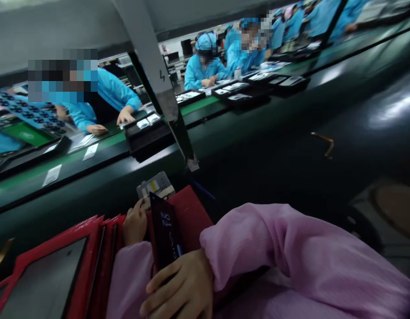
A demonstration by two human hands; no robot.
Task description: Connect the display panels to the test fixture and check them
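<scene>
A thin dark glass panel (164,228) with light handwritten marks stands tilted between my hands. My left hand (136,223) is at its far left edge, fingers bent and partly hidden behind it. My right hand (183,285) lies across the near end with its fingers curled over it; the thumb is out of sight. A small blue strip (179,250) shows just above the right knuckles. Beneath and behind the panel is a red sheet or folder (191,206). Just beyond my left fingertips sits a small clear plastic box (155,186).
Red sleeves with dark panels (45,279) lean in a row at left. A blue pen (203,189) and an orange flex cable (324,141) lie on the dark bench. A grey post (158,66) rises ahead. Across a green line, co-workers in blue (205,66) sit by black trays (148,135).
</scene>
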